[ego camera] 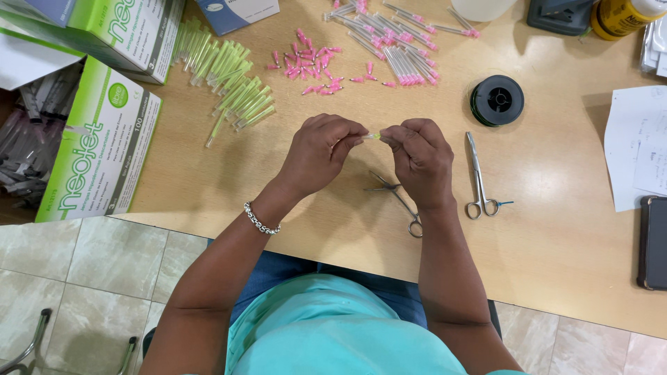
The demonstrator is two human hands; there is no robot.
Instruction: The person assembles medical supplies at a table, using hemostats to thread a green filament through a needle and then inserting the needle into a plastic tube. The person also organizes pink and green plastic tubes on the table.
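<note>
My left hand [321, 154] and my right hand [420, 158] meet over the wooden table [556, 236], pinching between their fingertips a small capped needle [374, 137] with a yellow-green hub. Under my right hand lies a pair of metal forceps [397, 200], partly hidden by the wrist. A second pair of forceps [478, 179] rests just right of that hand. A silver bracelet circles my left wrist.
A pile of green capped needles [233, 80] lies at the upper left beside green-and-white boxes [101, 142]. Pink needle hubs [313, 66] and pink capped needles [403, 42] are scattered at the top. A black wire spool [497, 100], papers [636, 146] and a dark phone [653, 243] sit right.
</note>
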